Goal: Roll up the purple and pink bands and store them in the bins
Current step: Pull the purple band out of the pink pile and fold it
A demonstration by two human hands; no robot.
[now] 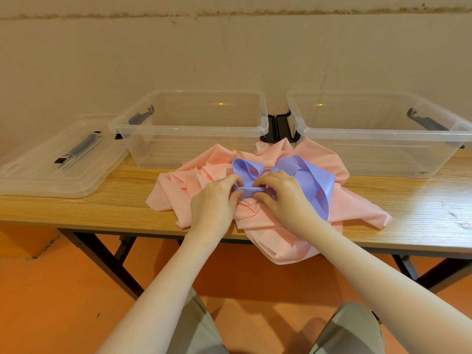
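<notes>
A purple band [310, 178] lies in loose loops on top of a crumpled pink band [194, 181] in the middle of the wooden table [76, 208]. One end of the purple band forms a small roll between my hands. My left hand [217, 200] pinches the roll's left side and my right hand [283, 194] pinches its right side. Part of the pink band hangs over the table's front edge. Two clear bins stand behind the bands: the left bin [189, 129] and the right bin [378, 131]; I see nothing inside either.
A clear lid [58, 159] with a dark handle lies flat at the table's left end. Black clips [278, 127] sit between the two bins. A beige wall rises right behind the bins. Below are an orange floor and black table legs.
</notes>
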